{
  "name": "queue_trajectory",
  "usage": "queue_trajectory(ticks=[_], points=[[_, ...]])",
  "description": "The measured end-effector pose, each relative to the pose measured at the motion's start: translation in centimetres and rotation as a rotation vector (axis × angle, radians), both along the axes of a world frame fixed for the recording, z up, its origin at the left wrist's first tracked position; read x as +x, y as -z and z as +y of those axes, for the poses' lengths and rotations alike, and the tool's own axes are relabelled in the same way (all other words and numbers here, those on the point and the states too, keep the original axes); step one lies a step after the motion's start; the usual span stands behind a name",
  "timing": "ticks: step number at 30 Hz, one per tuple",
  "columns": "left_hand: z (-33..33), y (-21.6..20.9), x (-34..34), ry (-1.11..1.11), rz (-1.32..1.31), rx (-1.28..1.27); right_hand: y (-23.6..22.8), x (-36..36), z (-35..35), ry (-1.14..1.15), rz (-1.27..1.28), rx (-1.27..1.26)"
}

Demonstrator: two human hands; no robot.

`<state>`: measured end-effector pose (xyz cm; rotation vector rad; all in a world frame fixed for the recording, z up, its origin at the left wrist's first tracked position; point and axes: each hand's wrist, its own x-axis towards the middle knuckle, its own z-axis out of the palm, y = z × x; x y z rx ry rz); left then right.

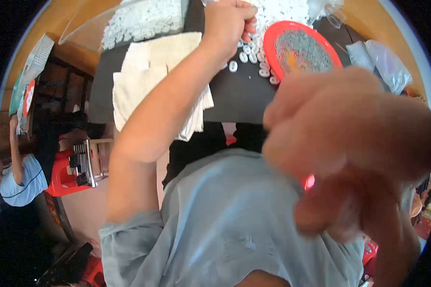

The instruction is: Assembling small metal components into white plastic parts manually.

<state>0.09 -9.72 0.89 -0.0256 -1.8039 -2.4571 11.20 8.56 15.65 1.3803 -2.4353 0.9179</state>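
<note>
My left hand [227, 24] reaches over the far part of the dark table, at the edge of a spread of small white oval pieces [244, 58] with dark openings. Its fingers are curled together; what they hold, if anything, is hidden. Close to the camera on the right, my right hand [340, 138] is large and smeared by motion, so its fingers and any contents cannot be made out. Beyond it lies a red plate [269, 43] with a heap of small grey metal pieces [304, 48] and an orange patch among them.
Folded cream cloths [143, 81] lie on the dark table [239, 103] under my left forearm. A clear container [93, 24] of white pieces stands behind them. Clear plastic bags [388, 64] lie at the far right. Another person [24, 179] sits at the left, near a red chair [62, 177].
</note>
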Motion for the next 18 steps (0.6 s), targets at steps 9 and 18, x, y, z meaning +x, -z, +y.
queue_trajectory(ticks=[9,18], points=[[-0.6,-0.6,1.0,-0.016,-0.013,-0.013,1.4,10.6,8.1,-0.127,0.022,-0.100],[0.0,-0.5,0.7,0.017,-0.032,0.012,2.2,5.5,-4.6,-0.206,0.061,-0.105]])
